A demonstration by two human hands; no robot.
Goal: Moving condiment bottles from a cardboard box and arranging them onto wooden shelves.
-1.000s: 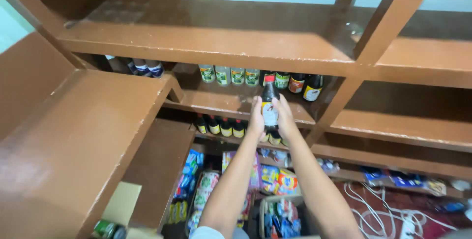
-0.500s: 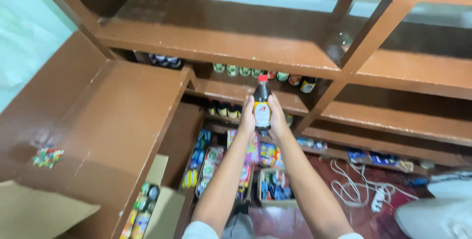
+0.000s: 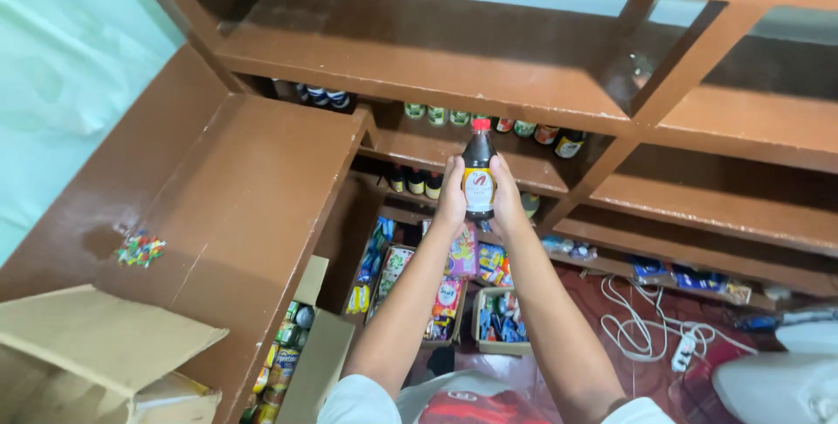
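Stretching up from the bottom edge on 2 bare forearms, with white sleeves just showing. Clasping a dark glass bottle with a red cap and a white-and-red label between the left hand and the right hand, fingers wrapped around its sides, bottle standing upright in mid-air and touching no shelf.

Lying below the hands: hanging packets of colourful snacks and a small cardboard box of sachets. Trailing down to the right of the right hand, a white power cord with a socket strip. Sitting far down to the left of the left hand, an open brown cardboard carton.

Standing just beyond the bottle, a row of green-capped and dark bottles on a brown wooden shelf. Spanning above the hands, a bare brown upper shelf.
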